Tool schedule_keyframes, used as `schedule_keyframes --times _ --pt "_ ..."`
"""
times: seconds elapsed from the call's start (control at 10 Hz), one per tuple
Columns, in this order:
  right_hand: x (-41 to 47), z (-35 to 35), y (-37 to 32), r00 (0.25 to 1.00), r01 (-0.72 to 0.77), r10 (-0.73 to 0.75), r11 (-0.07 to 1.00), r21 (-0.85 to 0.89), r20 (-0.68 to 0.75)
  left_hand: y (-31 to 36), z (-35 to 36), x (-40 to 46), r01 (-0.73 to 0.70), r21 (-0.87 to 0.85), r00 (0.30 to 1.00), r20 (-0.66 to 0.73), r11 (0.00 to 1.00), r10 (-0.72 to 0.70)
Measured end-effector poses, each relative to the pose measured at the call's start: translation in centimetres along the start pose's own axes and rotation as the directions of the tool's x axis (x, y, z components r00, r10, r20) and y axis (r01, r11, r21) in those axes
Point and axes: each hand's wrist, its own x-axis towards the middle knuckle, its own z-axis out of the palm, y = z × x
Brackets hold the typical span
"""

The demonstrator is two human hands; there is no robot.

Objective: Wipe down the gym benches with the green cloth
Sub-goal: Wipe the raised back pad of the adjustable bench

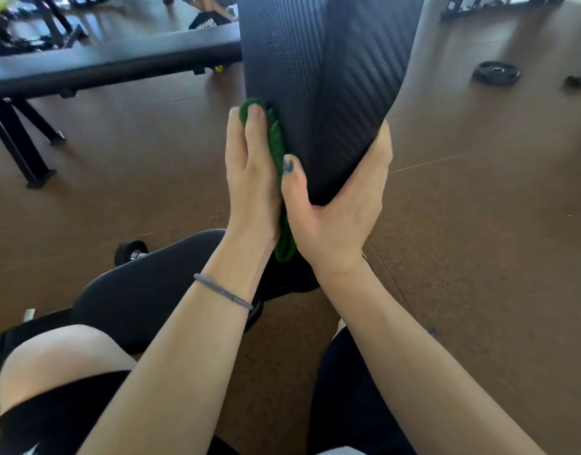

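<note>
**Cloth pressed to the raised bench pad**

The raised back pad [318, 77] of the bench stands steeply up in front of the person, its top cut off by the frame's upper edge. The left hand [249, 178] lies with straight fingers flat against the pad's left edge, pressing the green cloth [277, 142] onto it. Most of the cloth is hidden between the two hands; only a strip shows along the pad's edge and a tail hangs out below the wrists. The right hand [335, 208] grips the pad's narrow lower end, thumb on the near face, its other fingers wrapped round the far side and mostly out of sight. A grey wristband [222, 292] circles the left wrist.

Below the arms the seat pad [145, 284] is partly covered by them. A second bench [102, 64] runs across the upper left, its far end cut off. A weight plate [496, 73] lies on the brown floor [479, 224] at right, blurred. What stands along the top edge is too blurred to name.
</note>
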Motion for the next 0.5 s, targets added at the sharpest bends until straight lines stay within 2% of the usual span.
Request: schedule_keyframes --times 0.1,0.2,0.3,0.4,0.5 --pt "-0.2 -0.2 1.0 1.0 0.01 -0.008 0.998 -0.06 0.025 -1.1 -0.4 -0.2 0.016 0.167 1.0 -0.017 0.986 -0.014" --pt "-0.3 0.0 0.4 0.999 -0.009 0.012 0.997 -0.074 0.044 -4.2 -2.0 0.1 0.141 0.071 0.99 -0.036 0.988 -0.139" --pt "-0.1 -0.1 0.5 0.999 0.02 -0.017 0.995 -0.093 0.032 -4.3 -2.3 0.4 0.154 0.123 0.988 0.0 0.98 -0.155" --pt "-0.1 0.0 0.3 1.0 0.026 -0.027 0.994 -0.104 -0.006 -1.6 -0.8 0.3 0.06 0.064 0.998 0.026 0.996 -0.061" --pt "0.1 0.0 -0.2 0.999 0.052 -0.053 0.994 -0.098 -0.012 0.1 0.3 0.1 -0.125 0.001 0.988 0.09 0.992 0.125"
